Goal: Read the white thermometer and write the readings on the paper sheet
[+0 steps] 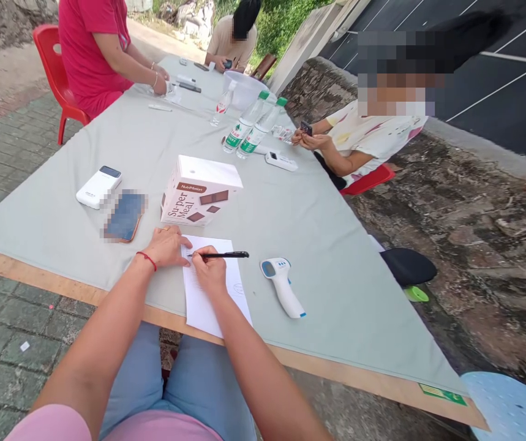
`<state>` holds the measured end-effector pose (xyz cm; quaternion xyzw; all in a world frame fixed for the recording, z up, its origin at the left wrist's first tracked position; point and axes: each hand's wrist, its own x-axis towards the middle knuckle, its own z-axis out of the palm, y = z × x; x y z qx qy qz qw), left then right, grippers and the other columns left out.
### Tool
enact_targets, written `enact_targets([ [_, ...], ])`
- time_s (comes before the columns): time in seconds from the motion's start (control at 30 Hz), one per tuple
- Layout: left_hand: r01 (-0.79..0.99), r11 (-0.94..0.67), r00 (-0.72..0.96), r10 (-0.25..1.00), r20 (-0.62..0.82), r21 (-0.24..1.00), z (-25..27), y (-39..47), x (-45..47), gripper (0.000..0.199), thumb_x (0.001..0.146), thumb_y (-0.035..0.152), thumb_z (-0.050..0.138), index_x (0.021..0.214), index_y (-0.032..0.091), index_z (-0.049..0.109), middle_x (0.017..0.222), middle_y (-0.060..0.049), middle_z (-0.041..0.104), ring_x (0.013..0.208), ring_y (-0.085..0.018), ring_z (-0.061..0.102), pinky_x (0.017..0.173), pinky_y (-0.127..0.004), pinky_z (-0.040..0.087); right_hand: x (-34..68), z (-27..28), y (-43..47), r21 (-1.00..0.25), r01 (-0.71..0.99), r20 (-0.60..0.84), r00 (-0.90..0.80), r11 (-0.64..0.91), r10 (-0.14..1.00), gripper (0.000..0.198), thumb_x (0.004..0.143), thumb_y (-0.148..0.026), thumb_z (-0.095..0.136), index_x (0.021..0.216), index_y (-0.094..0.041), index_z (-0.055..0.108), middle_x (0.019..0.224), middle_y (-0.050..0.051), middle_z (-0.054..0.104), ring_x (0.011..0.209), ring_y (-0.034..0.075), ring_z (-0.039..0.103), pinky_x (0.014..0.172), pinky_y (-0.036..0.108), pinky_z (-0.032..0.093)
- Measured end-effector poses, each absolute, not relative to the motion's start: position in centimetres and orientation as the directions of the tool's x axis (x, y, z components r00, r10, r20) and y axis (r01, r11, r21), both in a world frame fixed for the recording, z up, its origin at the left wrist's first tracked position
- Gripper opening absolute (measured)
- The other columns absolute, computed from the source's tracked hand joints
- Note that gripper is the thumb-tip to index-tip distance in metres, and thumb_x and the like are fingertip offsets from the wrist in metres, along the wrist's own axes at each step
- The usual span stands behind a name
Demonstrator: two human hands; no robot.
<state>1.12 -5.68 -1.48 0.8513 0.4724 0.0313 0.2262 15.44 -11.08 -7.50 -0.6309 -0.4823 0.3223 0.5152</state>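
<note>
My right hand [210,269] grips a black pen [230,254], its tip at the upper left of a white sheet of paper [217,315]. Some marks, among them a small circle, show on the sheet. My left hand [167,246] lies flat with its fingers spread, at the paper's upper left edge. Just beyond it stands a white and brown "Su-per Meal" box [201,193]. A white infrared thermometer [283,286] lies to the right of the paper. Left of the box are a phone [125,215] and a white power bank [100,187].
A grey cloth covers the long table [327,269]. Farther up stand several water bottles [239,131], a translucent tub [239,92] and another white device [281,161]. People sit at the left, the far end and the right. A blue stool [510,404] is beyond the near right corner.
</note>
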Motion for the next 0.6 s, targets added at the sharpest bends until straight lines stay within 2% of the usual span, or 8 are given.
enact_targets([
  [0.6, 0.786, -0.451, 0.555, 0.816, -0.16, 0.422, -1.5, -5.71, 1.1, 0.049, 0.07, 0.046, 0.079, 0.116, 0.03, 0.07, 0.117, -0.008, 0.056, 0.117, -0.029, 0.05, 0.099, -0.041, 0.033, 15.42, -7.07, -11.36, -0.956, 0.293, 0.11, 0.347, 0.004, 0.931, 0.014, 0.067, -0.038, 0.053, 0.066, -0.023, 0.052, 0.061, -0.003, 0.056, 0.062, 0.016, 0.051, 0.061, 0.029, 0.043],
])
